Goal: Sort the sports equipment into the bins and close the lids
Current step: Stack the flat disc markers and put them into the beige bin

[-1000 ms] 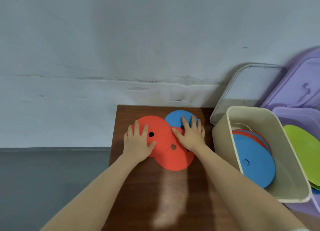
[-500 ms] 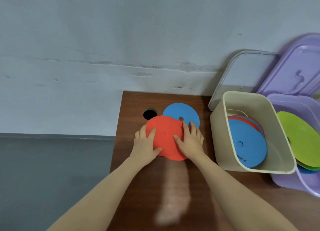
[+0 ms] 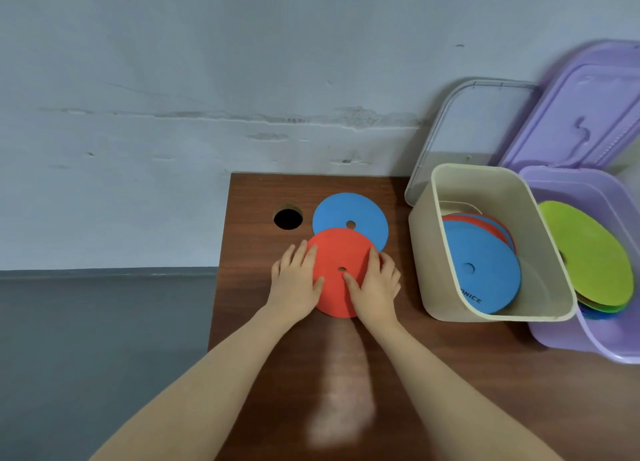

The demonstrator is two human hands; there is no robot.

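Both hands lie flat on the red disc [image 3: 341,252]; the left hand [image 3: 295,285] rests on its left edge with fingers straight, and the right hand [image 3: 375,285] rests on its right side, fingers straight too; neither hand is curled round it, they just press down. The red disc lies on the brown table [image 3: 311,374] and covers the near edge of a blue disc [image 3: 346,211] behind it; both discs have a small hole in the middle. A round black hole [image 3: 288,219] is in the table, just left of the blue disc.

To the right stands a cream bin [image 3: 547,252] with no lid on; inside it a blue disc leans on red ones. Its clear lid [image 3: 478,124] leans on the wall [image 3: 207,79] behind it. Next to it, further right, is a purple bin [image 3: 588,190]; green discs [image 3: 588,256] lie in it, with something blue under them. The purple lid [image 3: 588,114] leans up behind that bin.
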